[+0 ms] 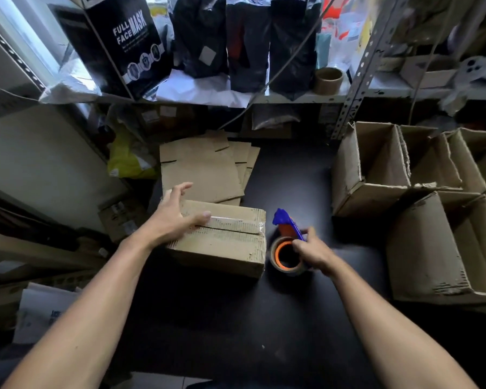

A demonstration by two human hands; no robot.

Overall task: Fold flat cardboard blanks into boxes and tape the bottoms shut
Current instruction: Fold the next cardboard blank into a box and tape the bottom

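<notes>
Brown cardboard box [222, 237] near the middle of the black surface [236, 318], bottom side up, with a strip of clear tape [236, 221] along the seam between the two flaps. Left hand [174, 217] flat on the left part of the box top, fingers [180, 189] straight and spread apart, thumb on the tape. Right hand [314, 252] just right of the box, fingers curled around the tape dispenser [288, 242], a blue and orange one with a brown roll, down on the surface or nearly so; hard to tell which.

Looks like the taping step close to done. Good way to finish: rub the thumb along the tape from end to end, press hard at the right edge where the tape bends over the side, and keep the flaps pushed tight together so no gap opens. Best to keep the cutter teeth away from the other hand.

Behind the box, toward the far edge of the surface: a pile of flat cardboard blanks [202, 167], touching or almost touching the box. On the right side: several open finished boxes [390, 169], packed close together. Not much free room there, so a careful spot needed for the next one. Above the far edge: a shelf [292, 98] with a black mask box [124, 43], dark bags [247, 40] and a spare tape roll [328, 80]. A yellow bag [129, 161] at the far left corner, out of the way
</notes>
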